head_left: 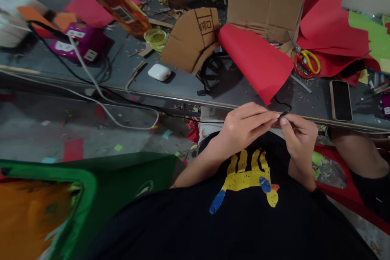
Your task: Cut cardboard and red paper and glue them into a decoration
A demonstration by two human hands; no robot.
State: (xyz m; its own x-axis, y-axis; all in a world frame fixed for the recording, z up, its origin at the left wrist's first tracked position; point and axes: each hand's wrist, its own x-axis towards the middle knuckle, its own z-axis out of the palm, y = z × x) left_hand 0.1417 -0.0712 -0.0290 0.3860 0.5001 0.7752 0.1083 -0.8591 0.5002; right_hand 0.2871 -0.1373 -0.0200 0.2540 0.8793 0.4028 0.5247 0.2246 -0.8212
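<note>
Both my hands meet at the table's front edge, close to my chest. My left hand (248, 124) pinches a thin black cord (285, 110) between its fingertips. Right beside it, my right hand (300, 132) has thumb and fingers closed on the same cord. The cord rises in a small bend toward a rolled sheet of red paper (256, 57). Left of the red roll, a black slatted round object (213, 71) lies partly under a curved cardboard piece (193, 38).
Scissors (306, 63) and a phone (341, 100) lie to the right. A cardboard box (268, 0) stands behind. Leftward are a white case (159, 72), a bottle (122, 8), a purple power strip (81, 42) and trailing cables. A green bin (131, 174) stands lower left; a person's leg (362, 152) shows right.
</note>
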